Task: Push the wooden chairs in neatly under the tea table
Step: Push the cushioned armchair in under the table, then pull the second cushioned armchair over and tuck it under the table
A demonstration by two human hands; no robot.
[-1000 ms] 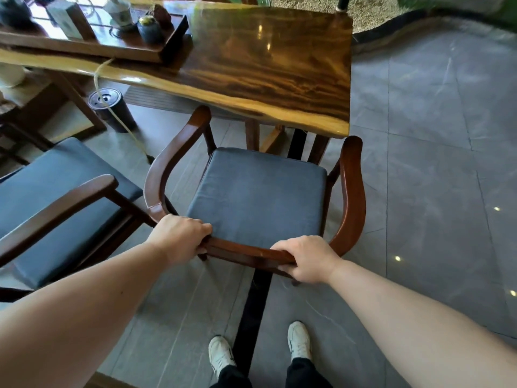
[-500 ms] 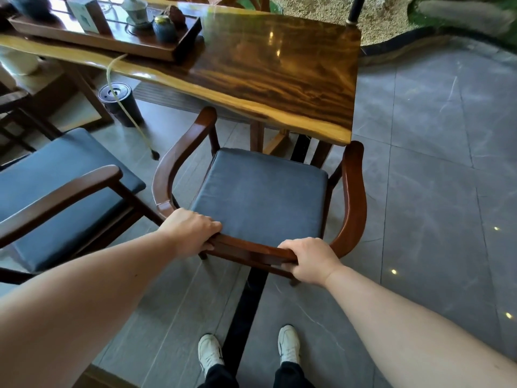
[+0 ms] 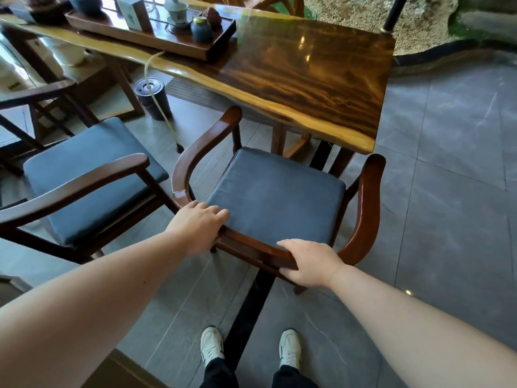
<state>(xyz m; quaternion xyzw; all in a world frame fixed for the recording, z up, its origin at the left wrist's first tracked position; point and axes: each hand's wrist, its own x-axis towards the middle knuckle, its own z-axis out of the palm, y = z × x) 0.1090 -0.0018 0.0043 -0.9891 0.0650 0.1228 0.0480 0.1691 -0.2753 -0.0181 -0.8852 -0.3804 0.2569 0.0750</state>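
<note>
A wooden armchair (image 3: 369,208) with a dark grey cushion stands in front of me, its front edge just under the near edge of the glossy wooden tea table (image 3: 307,71). My left hand (image 3: 197,228) grips the chair's curved back rail at its left end. My right hand (image 3: 310,263) grips the same rail further right. A second wooden chair (image 3: 84,180) with a grey cushion stands to the left, angled and clear of the table.
A wooden tea tray (image 3: 156,35) with cups and a jar sits on the table's left part. A black cylindrical bin (image 3: 152,98) with a hose stands on the floor under the table. My white shoes (image 3: 212,345) stand on grey tiles behind the chair.
The chair has slid slightly forward toward the table with both hands on its back rail. My left hand's fingers have loosened and spread a little over the rail.
</note>
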